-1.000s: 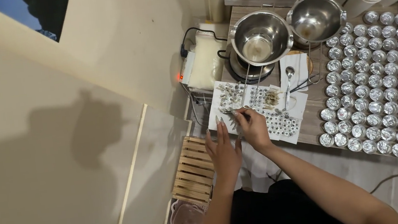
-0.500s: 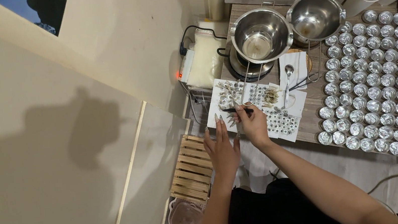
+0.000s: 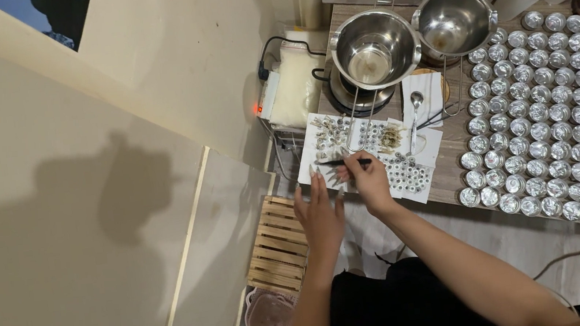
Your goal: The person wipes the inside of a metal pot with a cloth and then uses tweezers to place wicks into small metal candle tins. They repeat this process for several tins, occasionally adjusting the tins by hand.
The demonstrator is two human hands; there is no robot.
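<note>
We look down on our two hands at the near left corner of the wooden tabletop. Our right hand is closed in a pinching grip on a thin dark tool, which lies roughly level and points left over the white paper sheet. Its tip sits among the small metal wick tabs scattered on that sheet; whether it touches one we cannot tell. Our left hand lies flat and released, fingers stretched out with long nails, its fingertips at the near edge of the sheet just beside the tool; it holds nothing.

More round metal pieces lie in rows on the right part of the sheet, just beside our right hand. Beyond the sheet stand two steel pouring pots, side by side, the left one on a small hot plate, their wire handles reaching toward us over the paper. A spoon rests on a white napkin between them and the sheet. To the right, well apart from our hands, rows of small silver tins cover the tabletop. A slatted wooden crate sits on the floor below our left hand.
</note>
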